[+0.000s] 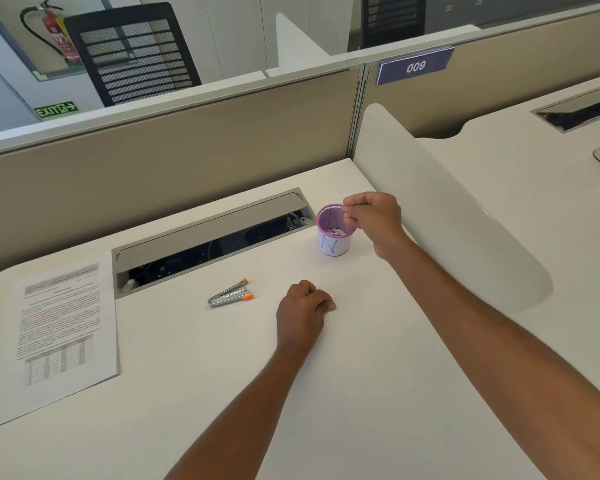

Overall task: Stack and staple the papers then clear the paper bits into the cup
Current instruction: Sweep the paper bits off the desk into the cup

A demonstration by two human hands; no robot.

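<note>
Right hand [373, 221] is hovering over the cup [333, 242], fingers [352, 211] pinching together; whether they are holding anything cannot be told. Left hand [303, 311] is resting on the worktop [361, 375], fingers curled, contents indiscernible. One cup, purple-rimmed, marked "N", is standing upright, containing white bits [336, 232]. One stapler [231, 295] is lying left of the left hand, open end pointing right. One set of printed papers [59, 334] is lying flat, far left.
</note>
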